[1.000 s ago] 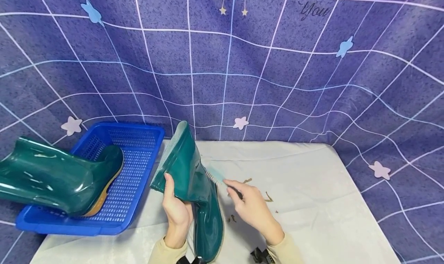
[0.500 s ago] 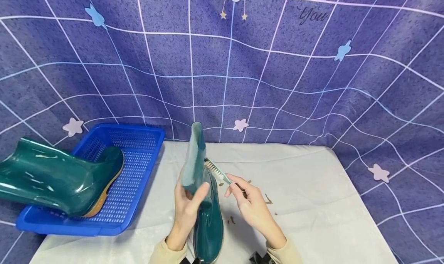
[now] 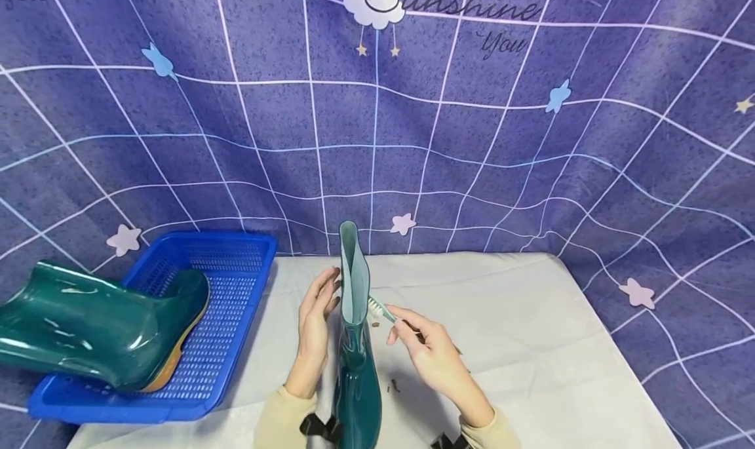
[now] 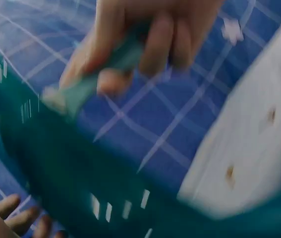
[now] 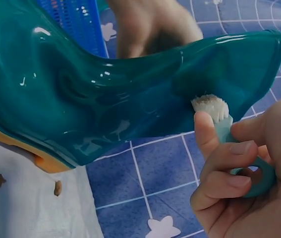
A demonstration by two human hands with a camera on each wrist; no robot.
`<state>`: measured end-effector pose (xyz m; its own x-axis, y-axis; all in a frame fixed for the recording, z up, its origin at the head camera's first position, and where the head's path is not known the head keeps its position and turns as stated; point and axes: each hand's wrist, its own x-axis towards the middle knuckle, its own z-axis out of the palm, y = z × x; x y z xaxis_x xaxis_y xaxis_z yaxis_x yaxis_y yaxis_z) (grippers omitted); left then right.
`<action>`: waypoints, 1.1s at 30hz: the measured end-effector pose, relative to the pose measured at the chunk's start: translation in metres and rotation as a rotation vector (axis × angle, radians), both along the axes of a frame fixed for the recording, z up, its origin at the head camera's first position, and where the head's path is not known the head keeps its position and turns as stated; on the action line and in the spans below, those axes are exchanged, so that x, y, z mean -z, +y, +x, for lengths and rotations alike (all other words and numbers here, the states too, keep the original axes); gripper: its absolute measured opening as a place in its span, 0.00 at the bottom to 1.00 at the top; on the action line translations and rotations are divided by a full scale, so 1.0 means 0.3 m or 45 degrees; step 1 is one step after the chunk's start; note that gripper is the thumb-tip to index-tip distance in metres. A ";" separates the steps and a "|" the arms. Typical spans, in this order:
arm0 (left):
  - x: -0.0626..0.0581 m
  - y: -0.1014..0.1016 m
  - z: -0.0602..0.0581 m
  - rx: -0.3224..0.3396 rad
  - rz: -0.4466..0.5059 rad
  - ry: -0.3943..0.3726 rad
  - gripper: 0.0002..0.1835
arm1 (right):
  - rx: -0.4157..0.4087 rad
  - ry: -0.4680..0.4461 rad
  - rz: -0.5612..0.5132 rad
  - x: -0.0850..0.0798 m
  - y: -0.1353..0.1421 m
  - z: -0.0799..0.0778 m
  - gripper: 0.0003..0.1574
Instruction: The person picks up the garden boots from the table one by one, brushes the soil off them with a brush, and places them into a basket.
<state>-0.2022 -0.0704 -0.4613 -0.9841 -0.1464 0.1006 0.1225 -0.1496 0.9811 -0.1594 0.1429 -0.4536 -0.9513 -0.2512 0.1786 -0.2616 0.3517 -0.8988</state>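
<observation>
A dark green rubber boot stands upright on the white cloth, its pale-lined shaft opening facing me. My left hand is at the left side of the shaft with fingers extended, fingertips right at the boot; in the left wrist view its fingers are loosely spread beside the green rubber. My right hand grips the pale green handle of a scrubbing brush. In the right wrist view, the brush's whitish bristles meet the outside of the shaft, on a darker patch, and fingers wrap the handle near its hanging hole.
A blue plastic basket stands at the left, with a second green boot lying across it, tan sole toward the right. Small brown bits lie on the white cloth. A purple grid-patterned curtain hangs behind.
The boot's shaft has swung upright from leaning left. My left hand has gone from gripping its rim to lying alongside it. The brush has stayed at the shaft's right side.
</observation>
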 end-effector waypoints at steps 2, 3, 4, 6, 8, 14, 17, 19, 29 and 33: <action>0.004 -0.029 -0.047 0.074 -0.041 -0.039 0.28 | -0.004 -0.006 0.000 0.004 -0.001 -0.001 0.21; 0.004 -0.044 -0.071 0.128 -0.066 -0.051 0.28 | -0.004 -0.006 -0.002 0.005 -0.002 -0.002 0.21; 0.005 -0.056 -0.096 0.194 -0.081 -0.065 0.29 | -0.001 -0.006 -0.002 0.006 0.000 -0.003 0.21; 0.008 -0.079 -0.144 0.350 -0.091 -0.087 0.32 | 0.004 -0.004 0.000 0.007 0.005 -0.004 0.21; 0.020 -0.097 -0.186 0.496 -0.084 -0.116 0.34 | 0.014 -0.004 0.004 0.006 0.009 -0.004 0.20; 0.089 -0.113 -0.251 0.709 0.119 -0.105 0.28 | 0.014 -0.006 0.012 -0.001 0.021 -0.002 0.20; 0.111 -0.099 -0.249 0.598 0.289 -0.114 0.16 | 0.003 -0.009 0.011 -0.002 0.023 -0.004 0.20; 0.115 -0.090 -0.238 0.471 0.328 -0.117 0.12 | -0.002 -0.008 0.005 -0.001 0.026 -0.008 0.20; 0.055 -0.111 -0.134 0.004 0.543 -0.179 0.19 | 0.091 0.050 -0.043 -0.011 0.075 -0.029 0.19; 0.015 -0.101 -0.064 -0.144 0.623 -0.139 0.18 | 0.125 0.065 -0.058 -0.011 0.087 -0.032 0.20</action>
<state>-0.2213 -0.1007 -0.4657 -0.9603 -0.2570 -0.1089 0.0654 -0.5865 0.8073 -0.1692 0.1691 -0.4504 -0.9604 -0.1474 0.2365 -0.2736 0.3370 -0.9009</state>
